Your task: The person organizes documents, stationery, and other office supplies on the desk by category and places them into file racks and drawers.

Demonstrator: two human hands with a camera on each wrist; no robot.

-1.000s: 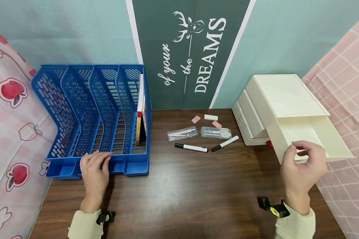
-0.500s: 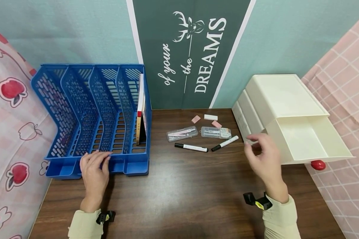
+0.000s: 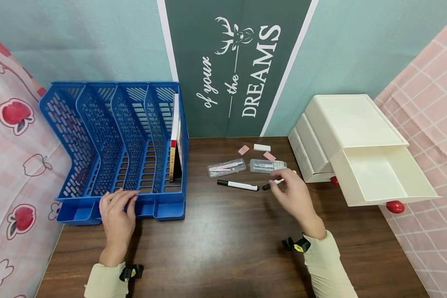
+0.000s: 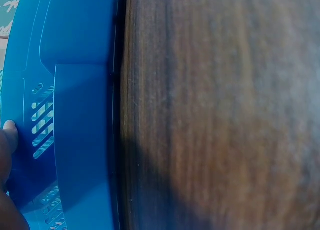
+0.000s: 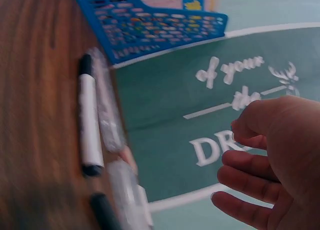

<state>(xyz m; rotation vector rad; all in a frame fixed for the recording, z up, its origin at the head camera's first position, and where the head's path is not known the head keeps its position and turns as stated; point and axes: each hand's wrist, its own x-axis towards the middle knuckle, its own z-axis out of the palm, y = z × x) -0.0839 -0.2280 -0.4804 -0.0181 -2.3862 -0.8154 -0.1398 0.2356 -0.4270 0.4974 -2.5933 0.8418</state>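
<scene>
My left hand point(image 3: 117, 217) grips the front rim of a blue file rack point(image 3: 123, 136); its fingers bend over the edge, and the thumb shows against the plastic in the left wrist view. Above the small items hovers my right hand point(image 3: 293, 194), fingers loosely bent and holding nothing in the right wrist view point(image 5: 280, 160). Below it lies a black-capped white marker point(image 3: 279, 182), partly covered by the hand. A second marker point(image 3: 238, 185) lies to its left. Behind them are two clear plastic cases, a left one point(image 3: 226, 168) and a right one point(image 3: 262, 166).
Two pink erasers point(image 3: 269, 156) and a white eraser point(image 3: 262, 147) lie near the wall. On the right stands a cream drawer unit point(image 3: 357, 120), its top drawer point(image 3: 383, 174) pulled out, with a red knob point(image 3: 395, 207). Books point(image 3: 174, 140) stand in the rack's right slot.
My right hand has moved left from the pulled-out drawer to above the right marker, uncovering the red knob. The left hand stays on the rack's rim.
</scene>
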